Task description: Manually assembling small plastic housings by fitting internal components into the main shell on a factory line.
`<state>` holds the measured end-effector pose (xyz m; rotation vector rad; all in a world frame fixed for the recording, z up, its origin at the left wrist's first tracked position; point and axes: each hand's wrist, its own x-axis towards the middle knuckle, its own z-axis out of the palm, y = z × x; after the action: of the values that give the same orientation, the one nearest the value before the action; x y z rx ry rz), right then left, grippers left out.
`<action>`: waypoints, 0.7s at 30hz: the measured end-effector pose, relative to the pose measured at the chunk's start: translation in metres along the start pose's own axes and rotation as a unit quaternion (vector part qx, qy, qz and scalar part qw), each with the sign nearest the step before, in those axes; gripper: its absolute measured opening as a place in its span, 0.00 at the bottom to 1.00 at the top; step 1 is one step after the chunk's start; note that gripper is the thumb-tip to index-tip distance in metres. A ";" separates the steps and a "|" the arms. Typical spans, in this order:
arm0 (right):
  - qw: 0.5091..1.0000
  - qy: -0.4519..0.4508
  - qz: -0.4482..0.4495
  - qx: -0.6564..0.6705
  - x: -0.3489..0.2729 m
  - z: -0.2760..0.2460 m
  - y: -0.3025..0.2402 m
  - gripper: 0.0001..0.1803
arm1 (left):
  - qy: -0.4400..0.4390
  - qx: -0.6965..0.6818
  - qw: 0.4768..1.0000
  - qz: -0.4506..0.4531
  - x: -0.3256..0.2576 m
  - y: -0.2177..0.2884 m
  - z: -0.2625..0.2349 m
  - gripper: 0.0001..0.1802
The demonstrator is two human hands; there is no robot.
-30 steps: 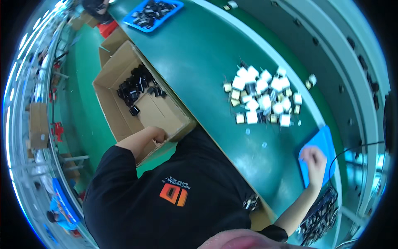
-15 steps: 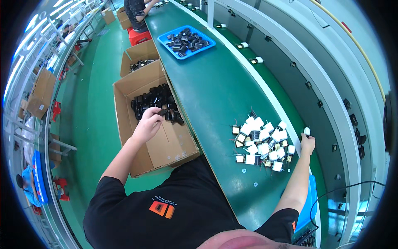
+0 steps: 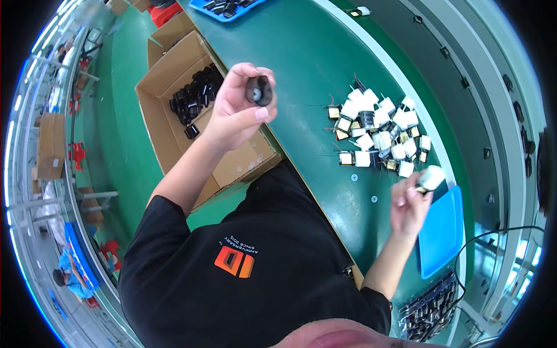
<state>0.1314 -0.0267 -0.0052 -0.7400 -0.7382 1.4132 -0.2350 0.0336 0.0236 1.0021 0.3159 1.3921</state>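
Observation:
In my left hand (image 3: 235, 113) is a small black plastic housing (image 3: 259, 91), its hollow opening facing up toward me. That hand is raised over the table's left edge, beside the cardboard box (image 3: 155, 87) of black housings (image 3: 197, 93). My right hand (image 3: 409, 206) pinches a white-topped component (image 3: 430, 178) with a dark and gold lower part, slightly blurred. It is just nearer to me than a heap of similar white, black and gold components (image 3: 380, 130) with thin wires, lying on the green table (image 3: 307, 75).
A blue tray (image 3: 232, 17) of black parts sits at the far end. Another blue tray (image 3: 442, 232) lies right of my right hand, beyond it a rack of many small parts (image 3: 429, 310). The white conveyor rail (image 3: 400, 78) borders the table's right side. A black cable (image 3: 493, 232) curves at right.
My left hand has risen out of the box with a black housing and moved right over the table edge. My right hand has come back from the rail toward me, carrying the white-topped component.

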 end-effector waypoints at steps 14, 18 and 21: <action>0.987 0.047 -0.045 -0.145 -0.071 0.041 0.035 0.18 | -0.124 0.224 0.948 -0.187 0.016 -0.073 0.087 0.15; 0.979 0.099 -0.095 -0.153 -0.077 0.033 0.022 0.20 | -0.224 0.192 0.928 -0.227 0.012 -0.082 0.099 0.19; 0.976 0.109 -0.087 -0.166 -0.070 0.037 0.018 0.21 | -0.306 0.254 0.890 -0.224 0.015 -0.086 0.093 0.22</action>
<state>0.0893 -0.0955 0.0013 -1.0447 -0.8550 1.0413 -0.1080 0.0219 0.0195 1.6203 0.4117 0.5243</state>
